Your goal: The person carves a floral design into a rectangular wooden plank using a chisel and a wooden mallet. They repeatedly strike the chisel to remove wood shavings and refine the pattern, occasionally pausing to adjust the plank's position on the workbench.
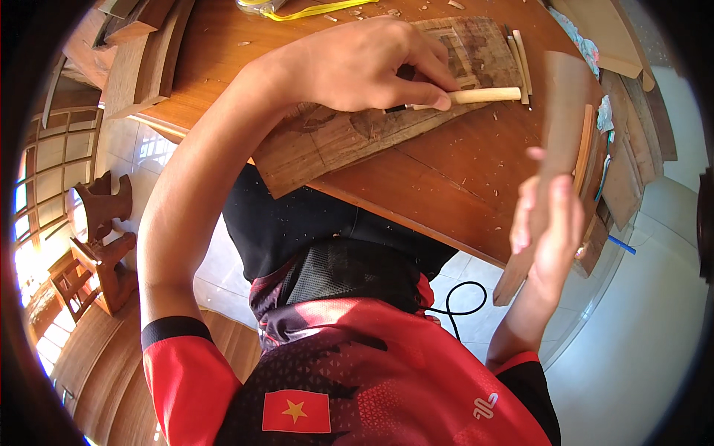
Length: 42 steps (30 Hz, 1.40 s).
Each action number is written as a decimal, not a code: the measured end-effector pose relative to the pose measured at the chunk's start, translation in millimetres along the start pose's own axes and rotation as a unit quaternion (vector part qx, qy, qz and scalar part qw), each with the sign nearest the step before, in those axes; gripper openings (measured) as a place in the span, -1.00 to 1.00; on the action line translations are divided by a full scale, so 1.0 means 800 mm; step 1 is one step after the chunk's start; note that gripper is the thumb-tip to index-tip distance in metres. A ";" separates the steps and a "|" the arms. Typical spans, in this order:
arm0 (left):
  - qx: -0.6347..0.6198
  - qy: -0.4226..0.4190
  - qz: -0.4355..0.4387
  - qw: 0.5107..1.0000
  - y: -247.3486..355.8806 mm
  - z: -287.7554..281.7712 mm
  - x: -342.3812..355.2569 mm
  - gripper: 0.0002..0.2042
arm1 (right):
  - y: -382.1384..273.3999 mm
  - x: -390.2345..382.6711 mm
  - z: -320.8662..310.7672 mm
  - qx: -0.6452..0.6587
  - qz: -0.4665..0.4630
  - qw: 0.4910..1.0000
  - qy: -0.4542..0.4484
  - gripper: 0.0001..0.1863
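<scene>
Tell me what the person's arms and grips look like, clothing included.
The left grip and right grip are ungloved human hands, the right blurred. The left forearm and right forearm are bare below short sleeves: left sleeve red with black cuff, right sleeve black with red trim.

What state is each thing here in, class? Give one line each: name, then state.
Left hand, closed on the pale-handled tool
Pale-handled tool, held, handle end uncovered
Right hand, gripping the wooden bat
Wooden bat, held, blurred, apart from the tool
Wooden board, lying on the table, overhanging its edge
Table, scattered with shavings
Slender tools, lying side by side
Black cable, looped
</scene>
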<state>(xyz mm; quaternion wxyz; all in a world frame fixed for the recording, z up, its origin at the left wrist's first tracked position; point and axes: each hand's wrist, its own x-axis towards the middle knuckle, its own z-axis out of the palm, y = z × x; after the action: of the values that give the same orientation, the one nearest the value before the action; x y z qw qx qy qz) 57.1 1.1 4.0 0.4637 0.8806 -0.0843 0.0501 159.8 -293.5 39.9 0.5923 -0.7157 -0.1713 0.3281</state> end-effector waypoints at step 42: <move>0.045 -0.029 0.063 0.997 0.002 0.001 0.002 -0.72 | 0.035 -0.018 0.009 -0.039 0.036 0.998 -0.021 -0.44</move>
<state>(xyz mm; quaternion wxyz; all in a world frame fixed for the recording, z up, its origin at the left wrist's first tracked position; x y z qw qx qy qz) 58.2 -0.2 5.1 0.4169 0.8945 -0.1506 0.0578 140.5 -304.1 16.5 0.5479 -0.7372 -0.1706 0.3567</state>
